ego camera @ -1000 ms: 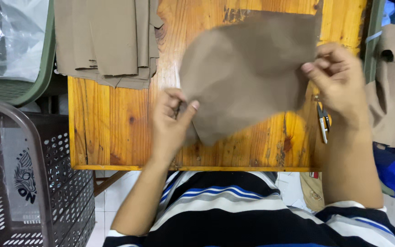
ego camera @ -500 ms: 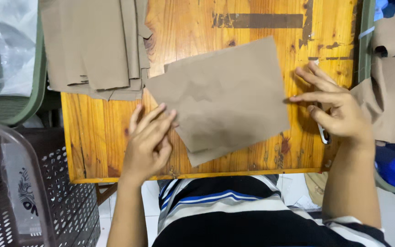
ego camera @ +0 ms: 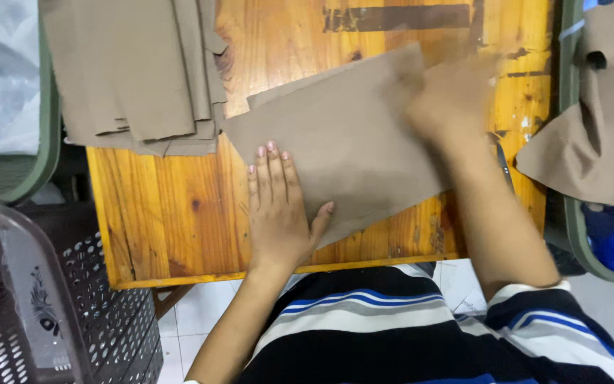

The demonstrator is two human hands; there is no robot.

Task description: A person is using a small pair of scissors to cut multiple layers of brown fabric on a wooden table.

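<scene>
Cloth (ego camera: 353, 146), a flat tan piece, lay on the wooden table (ego camera: 172, 213) in front of me, near the front edge and set at a slant, with a second layer of the same tan peeking out along its upper edge. My left hand (ego camera: 276, 210) lay flat on its lower left part, palm down, the 4 fingers (ego camera: 271, 167) straight and close together, the thumb out to the side, pressing the cloth onto the wood. My right hand (ego camera: 453, 96) was on the cloth's upper right part, but it was blurred, so I could not tell whether it was flat or pinching. A stack (ego camera: 136, 71) of tan pieces sat at the table's far left corner, just beside the cloth's left corner. More tan fabric (ego camera: 591, 142) hung over a green rim at my right, well apart from the cloth. A dark perforated basket (ego camera: 44, 306) stood on the floor at my left, below the table's edge.
</scene>
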